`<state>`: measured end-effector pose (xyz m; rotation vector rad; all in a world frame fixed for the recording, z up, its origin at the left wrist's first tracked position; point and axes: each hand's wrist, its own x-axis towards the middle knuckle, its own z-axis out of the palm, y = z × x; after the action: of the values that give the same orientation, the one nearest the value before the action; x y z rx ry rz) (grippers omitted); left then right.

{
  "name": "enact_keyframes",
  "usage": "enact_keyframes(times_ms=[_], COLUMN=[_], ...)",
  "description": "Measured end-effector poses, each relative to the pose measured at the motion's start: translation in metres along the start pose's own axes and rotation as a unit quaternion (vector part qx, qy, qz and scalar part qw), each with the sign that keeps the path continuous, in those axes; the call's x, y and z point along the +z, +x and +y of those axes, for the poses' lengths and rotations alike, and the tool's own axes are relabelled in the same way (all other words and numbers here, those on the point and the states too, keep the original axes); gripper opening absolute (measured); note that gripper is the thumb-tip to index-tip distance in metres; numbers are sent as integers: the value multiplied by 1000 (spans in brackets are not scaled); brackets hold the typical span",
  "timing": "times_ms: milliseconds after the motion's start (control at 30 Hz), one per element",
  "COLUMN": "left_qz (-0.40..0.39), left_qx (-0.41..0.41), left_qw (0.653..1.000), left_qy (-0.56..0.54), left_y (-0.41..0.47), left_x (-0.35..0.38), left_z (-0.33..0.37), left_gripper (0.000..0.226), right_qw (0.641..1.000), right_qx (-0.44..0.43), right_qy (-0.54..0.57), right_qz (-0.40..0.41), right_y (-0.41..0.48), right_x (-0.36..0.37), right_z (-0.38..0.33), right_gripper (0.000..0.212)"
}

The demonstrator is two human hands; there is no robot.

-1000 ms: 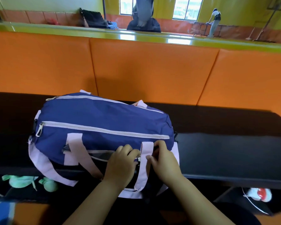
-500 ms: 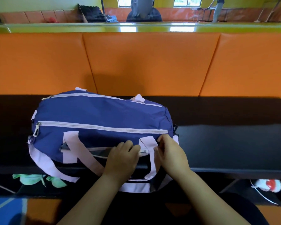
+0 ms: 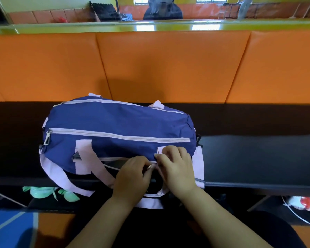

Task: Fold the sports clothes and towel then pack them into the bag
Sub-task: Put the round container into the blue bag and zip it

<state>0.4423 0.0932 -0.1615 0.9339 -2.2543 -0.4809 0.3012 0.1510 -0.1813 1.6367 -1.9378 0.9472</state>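
Bag (image 3: pixel 118 126) — left hand (image 3: pixel 132 175) and right hand (image 3: pixel 176 169) pinch its near zipper (image 3: pixel 151 166).

Black worktop (image 3: pixel 258 154) along an orange padded wall (image 3: pixel 168 68), glossy green ledge (image 3: pixel 97 28) above it, mirror (image 3: pixel 204 9) over the ledge, mint-green shoes (image 3: pixel 43 191) below the worktop's near edge at left, white and red shoe (image 3: pixel 302 203) at right, blue floor patch (image 3: pixel 13 228).

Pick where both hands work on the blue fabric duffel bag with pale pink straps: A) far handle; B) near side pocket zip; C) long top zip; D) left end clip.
B: the left hand pinches the small metal zip pull on the near side pocket of the blue fabric duffel bag, the right hand gripping the fabric beside it.
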Motion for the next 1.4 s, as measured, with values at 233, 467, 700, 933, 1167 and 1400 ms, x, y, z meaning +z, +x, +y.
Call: enact_keyframes(times_ms=[233, 467, 700, 933, 1167, 1400], left_qz=[20, 98, 162, 161, 140, 117], left_qx=[-70, -53, -12, -84, -78, -47], left_qw=[997, 992, 977, 979, 982, 985], left_qy=[-7, 61, 141, 89, 103, 116], left_y=[1, -9, -13, -13, 10, 56], left_x=[-33, -63, -61, -97, -97, -89], left_z=[-19, -56, -66, -81, -88, -103], left_gripper=[20, 24, 18, 14, 12, 17], right_qw=[997, 996, 995, 992, 992, 985], right_qx=[-10, 21, -51, -63, -40, 0], right_qy=[-72, -84, -77, -103, -116, -135], right_qz=[-14, -19, -43, -26, -30, -111], right_y=[14, 15, 20, 31, 36, 77], right_x=[-2, -5, 5, 16, 16, 26], right_z=[0, -15, -44, -38, -33, -22], right_gripper=[17, 12, 27, 13, 3, 26])
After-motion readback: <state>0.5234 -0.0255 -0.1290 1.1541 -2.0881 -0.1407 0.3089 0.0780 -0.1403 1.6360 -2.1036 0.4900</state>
